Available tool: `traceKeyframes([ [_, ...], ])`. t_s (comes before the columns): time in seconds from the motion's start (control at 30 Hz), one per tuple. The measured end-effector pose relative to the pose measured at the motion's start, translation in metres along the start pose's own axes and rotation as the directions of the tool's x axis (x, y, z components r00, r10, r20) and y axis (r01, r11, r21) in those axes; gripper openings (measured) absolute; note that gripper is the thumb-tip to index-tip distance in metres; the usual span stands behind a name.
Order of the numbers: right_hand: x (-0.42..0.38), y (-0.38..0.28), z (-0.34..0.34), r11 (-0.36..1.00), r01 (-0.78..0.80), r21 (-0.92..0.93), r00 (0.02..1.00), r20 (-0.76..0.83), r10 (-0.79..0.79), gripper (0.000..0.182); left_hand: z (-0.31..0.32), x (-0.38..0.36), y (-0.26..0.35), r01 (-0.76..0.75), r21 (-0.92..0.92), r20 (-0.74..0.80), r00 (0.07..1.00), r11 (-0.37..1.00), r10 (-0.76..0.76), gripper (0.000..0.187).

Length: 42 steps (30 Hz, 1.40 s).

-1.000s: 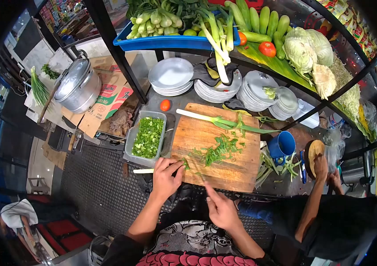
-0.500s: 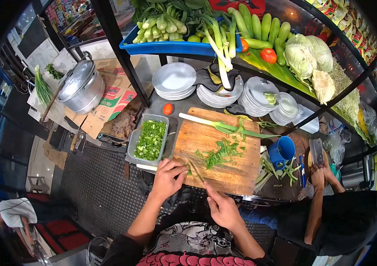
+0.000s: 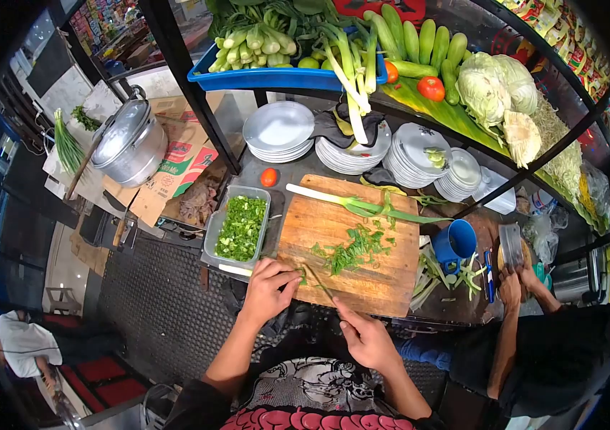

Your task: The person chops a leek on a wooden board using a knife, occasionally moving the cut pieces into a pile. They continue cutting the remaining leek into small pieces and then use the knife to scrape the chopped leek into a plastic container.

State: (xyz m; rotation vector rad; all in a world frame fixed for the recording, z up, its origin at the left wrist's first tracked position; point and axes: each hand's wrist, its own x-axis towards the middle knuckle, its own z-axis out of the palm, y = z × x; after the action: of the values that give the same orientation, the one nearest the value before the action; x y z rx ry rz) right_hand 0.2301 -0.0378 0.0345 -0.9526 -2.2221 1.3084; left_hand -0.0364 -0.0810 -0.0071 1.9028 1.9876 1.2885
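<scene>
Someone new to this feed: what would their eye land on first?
Probably the wooden cutting board at the center, with chopped greens on it and the right hand holding a knife at its near edge. Next, the bright blue tray of vegetables above the stacked plates, and the blue mug just right of the board.
</scene>
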Motion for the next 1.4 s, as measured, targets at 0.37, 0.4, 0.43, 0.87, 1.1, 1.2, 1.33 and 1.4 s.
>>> traceKeyframes([
  [0.37,0.010,-0.012,-0.003,0.983,-0.171,-0.063,0.985,-0.014,0.170,0.053,0.004,-0.001,0.006,0.023,0.026,-0.050,0.999,0.999,-0.021,0.015],
  [0.4,0.012,-0.013,-0.002,0.972,-0.220,-0.080,0.976,-0.009,0.220,0.053,0.004,-0.001,0.006,0.017,0.030,-0.048,0.999,0.999,-0.016,0.015],
  [0.43,0.014,-0.015,-0.002,0.978,-0.199,-0.057,0.980,-0.017,0.198,0.052,0.005,-0.002,0.005,0.014,0.036,-0.046,0.999,0.999,-0.012,0.015],
  [0.87,-0.002,0.005,-0.003,0.983,-0.144,0.115,0.989,-0.015,0.147,0.055,0.000,0.012,0.020,0.021,0.209,0.123,0.991,0.978,-0.048,0.025],
  [1.1,-0.035,0.006,-0.029,0.943,-0.308,0.127,0.931,0.242,0.272,0.051,0.011,0.005,0.009,0.093,0.047,-0.074,0.993,0.995,-0.089,0.024],
  [1.2,-0.047,0.023,-0.032,0.950,-0.252,0.184,0.968,0.060,0.245,0.051,0.011,0.004,0.009,0.100,0.072,-0.104,0.990,0.992,-0.092,0.022],
  [1.33,-0.052,0.026,-0.033,0.968,-0.120,0.221,0.993,0.024,0.117,0.050,0.011,0.003,0.005,0.107,0.077,-0.116,0.988,0.991,-0.097,0.020],
  [1.4,-0.051,0.026,-0.033,0.963,-0.169,0.208,0.986,0.046,0.163,0.050,0.011,0.003,0.006,0.098,0.075,-0.118,0.989,0.992,-0.089,0.019],
])
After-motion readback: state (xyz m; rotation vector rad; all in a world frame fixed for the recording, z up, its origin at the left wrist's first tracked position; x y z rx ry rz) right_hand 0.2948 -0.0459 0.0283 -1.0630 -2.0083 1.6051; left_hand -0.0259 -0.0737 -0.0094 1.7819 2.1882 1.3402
